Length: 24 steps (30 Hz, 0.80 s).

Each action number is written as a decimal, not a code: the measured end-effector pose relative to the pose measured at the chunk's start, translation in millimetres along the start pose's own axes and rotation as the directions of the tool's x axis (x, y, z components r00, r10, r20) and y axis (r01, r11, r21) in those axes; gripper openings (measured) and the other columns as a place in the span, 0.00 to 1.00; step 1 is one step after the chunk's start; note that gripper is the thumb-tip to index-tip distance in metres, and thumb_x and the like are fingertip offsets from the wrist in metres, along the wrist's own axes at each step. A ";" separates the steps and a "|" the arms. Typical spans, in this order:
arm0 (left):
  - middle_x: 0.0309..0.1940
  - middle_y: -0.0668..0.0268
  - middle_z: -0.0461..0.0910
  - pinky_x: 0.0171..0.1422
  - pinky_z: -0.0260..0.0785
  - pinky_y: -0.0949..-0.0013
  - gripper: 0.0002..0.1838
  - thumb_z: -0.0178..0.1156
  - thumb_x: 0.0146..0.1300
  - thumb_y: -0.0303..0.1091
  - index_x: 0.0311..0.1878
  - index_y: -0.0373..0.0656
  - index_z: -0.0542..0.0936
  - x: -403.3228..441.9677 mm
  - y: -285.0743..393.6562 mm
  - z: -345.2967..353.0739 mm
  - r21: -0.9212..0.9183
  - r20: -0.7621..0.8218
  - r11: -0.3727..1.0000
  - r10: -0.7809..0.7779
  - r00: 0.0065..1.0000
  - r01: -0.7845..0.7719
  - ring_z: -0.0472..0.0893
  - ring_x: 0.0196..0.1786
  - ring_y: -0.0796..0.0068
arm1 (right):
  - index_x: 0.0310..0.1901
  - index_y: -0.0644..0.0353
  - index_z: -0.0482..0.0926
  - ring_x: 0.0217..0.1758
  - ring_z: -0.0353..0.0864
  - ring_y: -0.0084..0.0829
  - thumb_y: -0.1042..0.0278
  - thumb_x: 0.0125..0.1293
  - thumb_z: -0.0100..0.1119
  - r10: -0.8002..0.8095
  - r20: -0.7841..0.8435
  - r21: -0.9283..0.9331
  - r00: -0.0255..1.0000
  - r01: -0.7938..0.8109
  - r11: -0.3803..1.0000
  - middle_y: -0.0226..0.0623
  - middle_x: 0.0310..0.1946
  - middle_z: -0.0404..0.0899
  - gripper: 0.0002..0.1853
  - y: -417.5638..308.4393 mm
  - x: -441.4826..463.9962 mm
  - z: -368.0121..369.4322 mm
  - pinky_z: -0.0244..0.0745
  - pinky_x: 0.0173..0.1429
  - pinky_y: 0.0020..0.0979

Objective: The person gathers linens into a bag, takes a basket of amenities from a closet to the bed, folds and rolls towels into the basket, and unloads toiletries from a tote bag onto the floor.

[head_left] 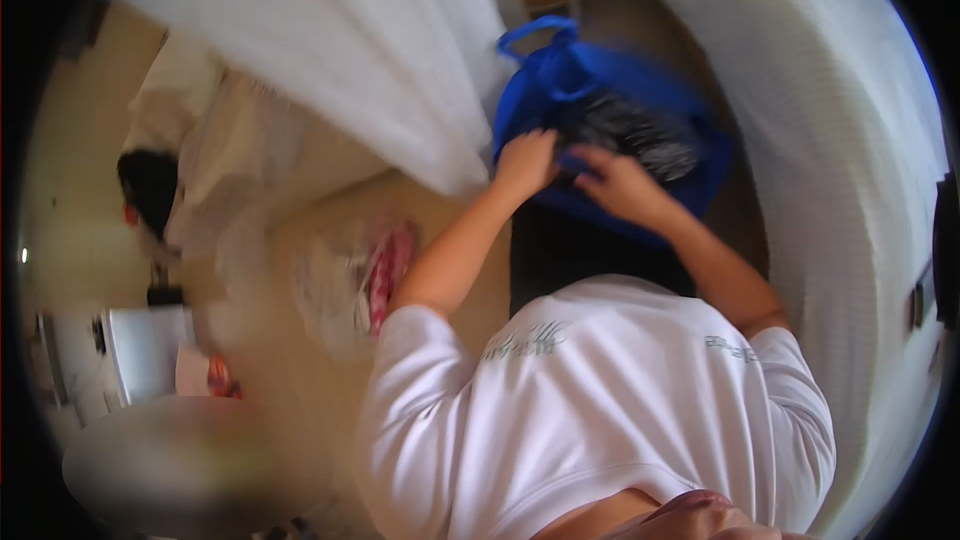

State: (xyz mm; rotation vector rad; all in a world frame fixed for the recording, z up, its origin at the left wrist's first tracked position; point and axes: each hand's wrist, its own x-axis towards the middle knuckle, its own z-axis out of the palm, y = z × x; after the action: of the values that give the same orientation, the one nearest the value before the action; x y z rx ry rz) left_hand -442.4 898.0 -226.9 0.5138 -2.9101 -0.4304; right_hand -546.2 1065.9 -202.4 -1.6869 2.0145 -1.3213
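A blue bag with a loop handle stands open in front of me. Inside it lies something dark and shiny, like crinkled black plastic. My left hand is closed at the bag's near left rim, its fingertips curled over the edge. Just to the right, my right hand has thumb and fingers bent together around a bit of blue at the near rim. Motion blur softens the fingers of both hands.
A white cloth hangs at upper left, close to the bag. A white-covered bed or couch runs along the right. A clear packet with pink-red contents lies on the floor at left. A blurred round surface is at lower left.
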 end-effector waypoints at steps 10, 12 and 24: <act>0.36 0.53 0.80 0.45 0.70 0.52 0.11 0.56 0.56 0.33 0.42 0.43 0.78 3.7 -6.1 11.9 -0.098 -0.004 0.994 0.057 0.998 -0.057 0.78 0.41 0.48 | 0.49 0.60 0.79 0.48 0.80 0.34 0.61 0.57 0.64 0.324 0.404 0.144 0.856 -0.409 0.901 0.41 0.47 0.80 0.19 -96.9 -128.5 -184.1 0.75 0.53 0.32; 0.36 0.52 0.80 0.45 0.70 0.52 0.11 0.56 0.57 0.35 0.42 0.43 0.78 3.1 1.5 6.1 -0.094 0.043 0.994 0.056 0.998 -0.052 0.78 0.41 0.48 | 0.52 0.54 0.78 0.49 0.79 0.29 0.60 0.59 0.65 0.490 -0.289 0.551 0.823 -0.276 0.788 0.37 0.51 0.78 0.20 -102.1 -168.2 -251.8 0.74 0.56 0.33; 0.64 0.48 0.65 0.61 0.66 0.64 0.37 0.58 0.63 0.36 0.71 0.42 0.52 44.9 -1.5 -54.3 -0.616 -0.214 0.781 -0.041 0.976 -0.102 0.73 0.59 0.55 | 0.63 0.48 0.68 0.57 0.75 0.45 0.50 0.60 0.52 0.306 -0.895 -0.396 0.325 -0.894 -0.208 0.48 0.58 0.72 0.29 -33.3 -254.5 -436.8 0.69 0.60 0.38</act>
State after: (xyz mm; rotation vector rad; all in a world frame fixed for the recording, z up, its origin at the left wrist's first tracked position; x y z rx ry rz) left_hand -472.8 867.0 -171.5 0.3702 -2.3508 -1.1950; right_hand -722.1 1504.7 -19.9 0.3065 3.5520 0.1538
